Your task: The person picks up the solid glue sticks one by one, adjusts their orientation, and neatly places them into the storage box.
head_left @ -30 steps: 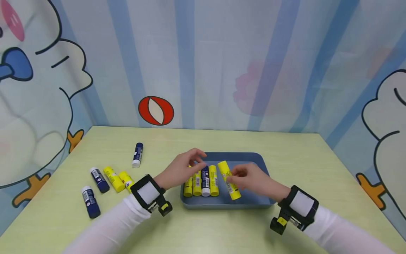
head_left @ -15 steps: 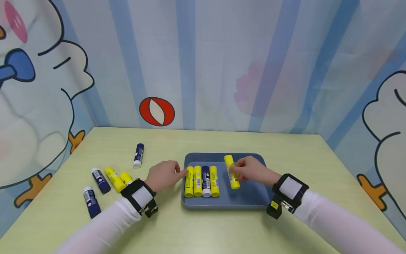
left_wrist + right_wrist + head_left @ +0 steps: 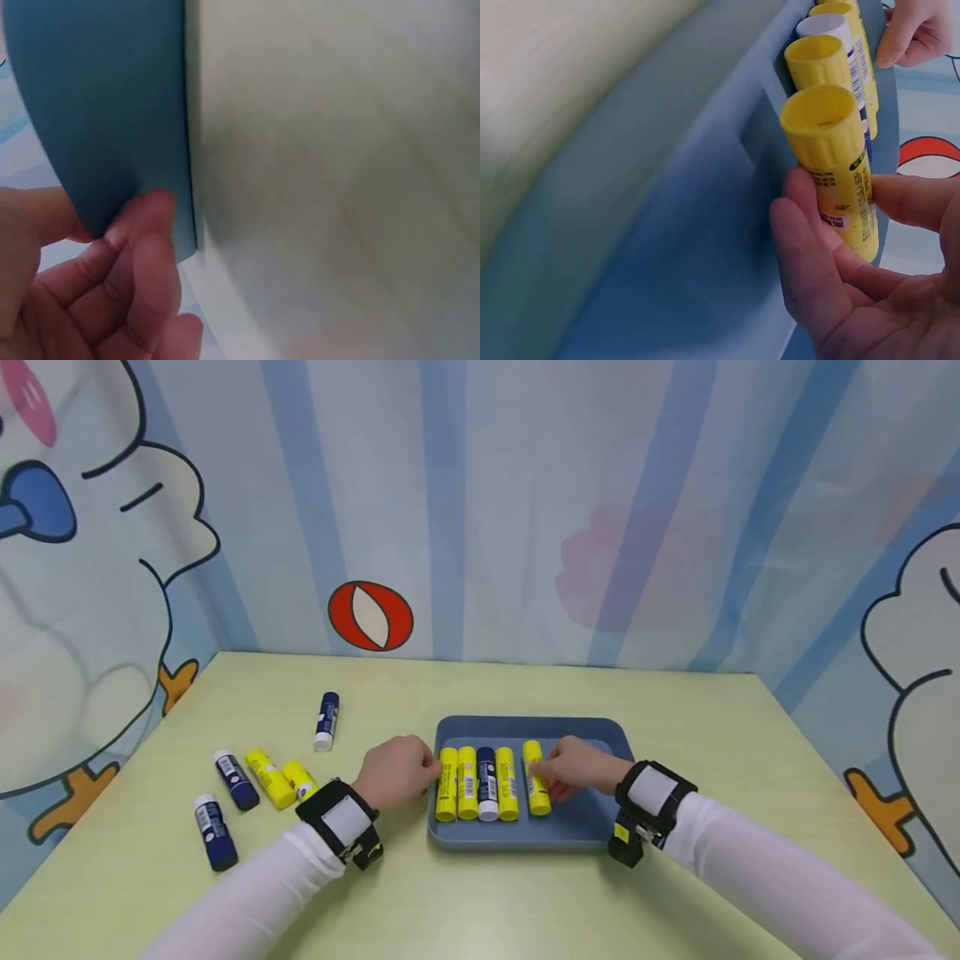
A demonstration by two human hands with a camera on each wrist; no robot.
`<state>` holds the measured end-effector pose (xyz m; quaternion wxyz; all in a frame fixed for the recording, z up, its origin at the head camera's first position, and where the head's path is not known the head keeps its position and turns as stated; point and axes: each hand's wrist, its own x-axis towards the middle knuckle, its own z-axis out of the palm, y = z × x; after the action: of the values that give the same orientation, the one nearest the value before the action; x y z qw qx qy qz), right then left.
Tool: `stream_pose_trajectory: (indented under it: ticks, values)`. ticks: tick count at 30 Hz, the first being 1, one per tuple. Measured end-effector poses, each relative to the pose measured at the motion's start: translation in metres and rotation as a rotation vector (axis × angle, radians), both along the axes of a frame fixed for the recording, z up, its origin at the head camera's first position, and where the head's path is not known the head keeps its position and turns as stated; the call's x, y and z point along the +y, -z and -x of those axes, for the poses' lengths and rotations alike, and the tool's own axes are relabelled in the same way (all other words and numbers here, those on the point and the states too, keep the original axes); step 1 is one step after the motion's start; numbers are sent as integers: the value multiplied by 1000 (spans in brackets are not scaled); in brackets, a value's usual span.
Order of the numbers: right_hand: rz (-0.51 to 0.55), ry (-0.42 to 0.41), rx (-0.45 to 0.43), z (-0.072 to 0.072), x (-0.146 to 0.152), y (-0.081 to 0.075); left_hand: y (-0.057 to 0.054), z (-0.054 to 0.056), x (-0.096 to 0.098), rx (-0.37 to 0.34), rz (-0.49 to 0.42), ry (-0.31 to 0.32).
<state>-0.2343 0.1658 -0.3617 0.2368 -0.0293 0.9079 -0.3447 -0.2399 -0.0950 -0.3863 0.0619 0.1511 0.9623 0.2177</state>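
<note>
In the head view my right hand [image 3: 581,767] pinches a yellow glue stick [image 3: 536,779] between thumb and fingers, inside the right half of the blue-grey tray [image 3: 577,837]. The right wrist view shows this yellow glue stick [image 3: 829,135] upright in the grip, its open-looking end toward the camera. A row of glue sticks lies to its left: two yellow ones, a navy one [image 3: 487,781] with a white cap, then another yellow one [image 3: 507,785]. My left hand [image 3: 396,771] holds the tray's left wall; the left wrist view has thumb and fingers pinching that wall [image 3: 112,97].
Left on the table [image 3: 480,902] lie two yellow glue sticks [image 3: 270,778] and two navy ones [image 3: 236,781], plus a lone navy glue stick [image 3: 326,722] farther back. A printed curtain [image 3: 510,510] stands behind the table.
My left hand has moved left from above the row to the tray's left wall. My right hand has straightened the yellow glue stick and brought it down beside the row.
</note>
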Motion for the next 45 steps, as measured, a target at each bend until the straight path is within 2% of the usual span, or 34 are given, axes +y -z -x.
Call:
stream_pose_trajectory:
  ticks: [7, 20, 28, 31, 33, 38, 40, 42, 45]
  values:
    - [-50, -21, -21, 3, -11, 0, -4, 1, 2, -2, 33, 10]
    - [-101, -46, -16, 6, -17, 3, -5, 2, 1, 8, 69, 8]
    - [-78, -89, 56, 1, -4, 0, -3, 1, 2, 23, 76, 5]
    - [-60, -121, 111, -9, 7, -6, -3, 1, 2, 24, 72, 6]
    - [-48, -147, 179, -16, 17, -11, -2, 1, 2, 27, 66, 8]
    - [-36, -180, 482, -34, 54, -17, -2, 2, 5, 36, 66, 12]
    - [-45, -153, 594, -38, 71, -16, -3, 1, 5, 33, 68, 7]
    - [-58, -101, 659, -41, 86, -13, -3, 0, 5, 30, 70, 1]
    - [-90, -18, 666, -43, 106, -7, -4, -2, 5, 25, 72, -11]
